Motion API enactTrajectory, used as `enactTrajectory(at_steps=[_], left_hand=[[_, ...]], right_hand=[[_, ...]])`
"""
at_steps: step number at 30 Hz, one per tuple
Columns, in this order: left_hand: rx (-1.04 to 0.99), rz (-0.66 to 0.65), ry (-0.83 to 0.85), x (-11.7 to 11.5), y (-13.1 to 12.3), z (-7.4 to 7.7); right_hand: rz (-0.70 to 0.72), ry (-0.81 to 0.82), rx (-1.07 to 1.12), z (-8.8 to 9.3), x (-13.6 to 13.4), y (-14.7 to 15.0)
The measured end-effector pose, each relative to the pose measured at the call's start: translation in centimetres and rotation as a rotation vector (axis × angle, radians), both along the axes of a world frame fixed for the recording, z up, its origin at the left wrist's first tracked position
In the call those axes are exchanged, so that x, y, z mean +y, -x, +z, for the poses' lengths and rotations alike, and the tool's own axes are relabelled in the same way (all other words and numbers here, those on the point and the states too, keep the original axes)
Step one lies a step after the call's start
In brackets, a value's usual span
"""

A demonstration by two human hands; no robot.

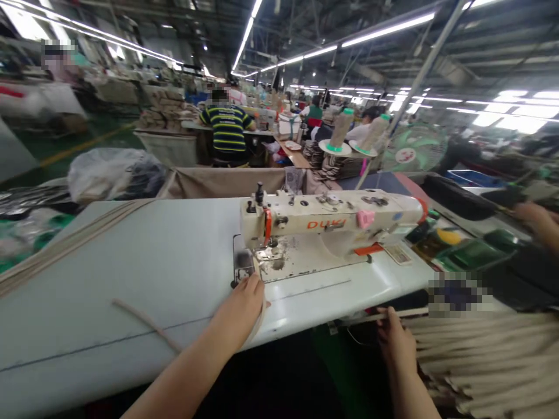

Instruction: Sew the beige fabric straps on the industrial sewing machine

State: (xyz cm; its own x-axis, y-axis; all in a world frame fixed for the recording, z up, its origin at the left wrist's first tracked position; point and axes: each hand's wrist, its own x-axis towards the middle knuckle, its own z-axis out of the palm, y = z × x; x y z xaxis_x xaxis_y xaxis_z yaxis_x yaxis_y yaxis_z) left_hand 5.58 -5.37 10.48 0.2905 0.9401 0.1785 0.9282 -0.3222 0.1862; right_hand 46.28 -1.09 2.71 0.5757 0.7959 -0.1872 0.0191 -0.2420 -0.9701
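Note:
A cream sewing machine [305, 218] stands on a pale table [131, 262]. Closed around a beige strip [262, 314], my left hand [247, 297] rests on the tabletop just in front of the needle area. The strip passes up toward the needle area, and a piece of it [146, 319] shows left of my forearm. Below the table's front edge at the right, my right hand [396, 337] pinches the end of another beige strip [413, 313], beside a pile of such strips [493, 355].
Long strips [74, 244] cross the table's left end. Thread cones [340, 131] and a green fan [414, 148] stand behind the machine. A person in a striped shirt [229, 131] sits ahead. Another person's hand [535, 218] is at the right edge.

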Motion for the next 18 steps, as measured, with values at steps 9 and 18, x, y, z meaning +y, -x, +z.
enactTrajectory(at_steps=[9, 18], left_hand=[[-0.033, 0.006, 0.001, 0.0, -0.1, 0.7], [0.066, -0.032, -0.014, 0.1, 0.0, 1.7]], right_hand=[[0.145, -0.020, -0.521, 4.6, -0.6, -0.2], [0.294, -0.149, -0.326, 6.4, -1.0, 4.9]])
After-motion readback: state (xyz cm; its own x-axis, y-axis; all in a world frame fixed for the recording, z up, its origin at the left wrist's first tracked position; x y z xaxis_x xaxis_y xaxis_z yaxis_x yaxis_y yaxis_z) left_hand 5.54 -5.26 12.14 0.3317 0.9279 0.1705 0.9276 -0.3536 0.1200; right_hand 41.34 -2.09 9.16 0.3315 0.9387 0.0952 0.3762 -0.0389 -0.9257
